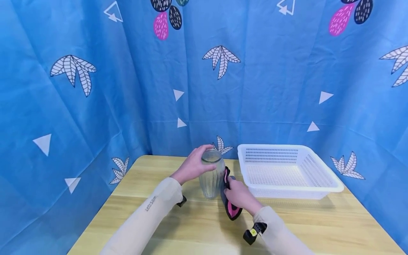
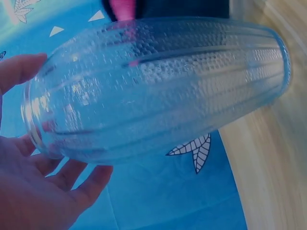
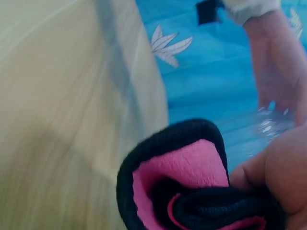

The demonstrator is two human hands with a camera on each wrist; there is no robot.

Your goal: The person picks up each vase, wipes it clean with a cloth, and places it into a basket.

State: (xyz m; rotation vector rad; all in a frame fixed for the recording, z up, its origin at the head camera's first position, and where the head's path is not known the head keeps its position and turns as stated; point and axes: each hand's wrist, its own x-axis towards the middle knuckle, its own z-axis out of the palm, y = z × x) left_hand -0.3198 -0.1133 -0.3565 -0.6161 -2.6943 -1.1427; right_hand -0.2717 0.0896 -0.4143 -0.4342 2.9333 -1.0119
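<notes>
A: Place?
B: Curtained off; home, lab or studio, can't tell.
A: Evidence?
B: Blue printed curtain (image 1: 274, 88) beyond left hand (image 1: 197, 165) and right hand (image 1: 239, 193), also both sides; wood-grain table (image 1: 334, 226) beneath.

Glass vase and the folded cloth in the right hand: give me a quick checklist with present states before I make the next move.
1. Left hand holds the vase near its rim: ok, thumb and fingers on opposite sides.
2. Vase upright: ok, mouth up in the head view.
3. Vase base fully seated on the table: cannot tell; contact isn't clear.
4. Right hand has the pink-and-black cloth: ok, gripped and folded over.
5. Cloth apart from the vase: cannot tell; they sit side by side, and any gap is unclear.
6. White basket upright: ok, to the right of the vase.
</notes>
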